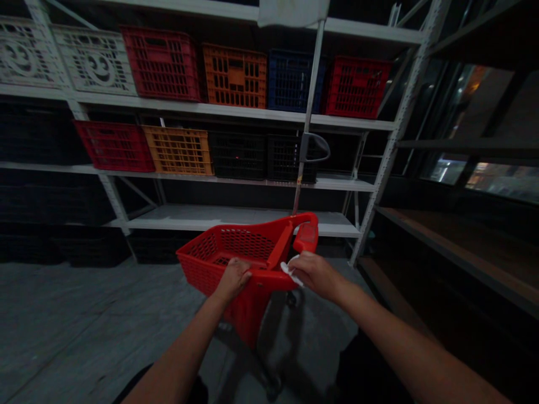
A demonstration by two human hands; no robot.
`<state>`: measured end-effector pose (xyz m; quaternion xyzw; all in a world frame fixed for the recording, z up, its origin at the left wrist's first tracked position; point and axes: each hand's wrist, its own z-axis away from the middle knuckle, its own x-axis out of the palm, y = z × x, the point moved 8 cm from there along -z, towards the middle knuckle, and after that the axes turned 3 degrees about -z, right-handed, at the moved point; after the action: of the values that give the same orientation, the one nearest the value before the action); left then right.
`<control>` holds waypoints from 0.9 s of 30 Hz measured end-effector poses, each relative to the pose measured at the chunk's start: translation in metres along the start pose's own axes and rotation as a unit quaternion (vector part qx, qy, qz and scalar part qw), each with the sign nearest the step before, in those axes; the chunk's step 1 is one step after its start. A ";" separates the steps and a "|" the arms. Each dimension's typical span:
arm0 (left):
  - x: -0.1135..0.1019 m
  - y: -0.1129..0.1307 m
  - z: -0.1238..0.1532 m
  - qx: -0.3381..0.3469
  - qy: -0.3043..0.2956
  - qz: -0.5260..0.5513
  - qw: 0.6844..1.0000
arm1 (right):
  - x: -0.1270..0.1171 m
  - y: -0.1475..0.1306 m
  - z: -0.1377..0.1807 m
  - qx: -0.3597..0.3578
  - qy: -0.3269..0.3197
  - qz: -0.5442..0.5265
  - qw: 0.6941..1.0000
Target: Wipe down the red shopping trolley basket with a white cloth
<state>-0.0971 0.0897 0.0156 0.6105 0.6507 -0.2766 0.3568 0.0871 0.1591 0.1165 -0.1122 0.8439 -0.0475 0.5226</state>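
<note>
The left hand grips the rim of the stiff, likely light basket, while the right hand pinches a cloth.

head cam | forward-down | close over basket rim | shelving beyond

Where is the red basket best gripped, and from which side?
Grip the near rim of the red basket, reaching down from the near side: it is a thick rounded bar at the open top. The left hand wraps it there; the right hand holds a white cloth against it.
</note>
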 end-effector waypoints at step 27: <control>-0.053 0.130 -0.023 -0.076 0.069 0.058 0.993 | 0.002 0.025 0.041 0.147 0.316 -0.095 0.932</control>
<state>0.0289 0.0893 0.0821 0.6363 0.6563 -0.1621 0.3716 0.1191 0.1841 0.0915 -0.0929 0.9342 -0.2539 0.2327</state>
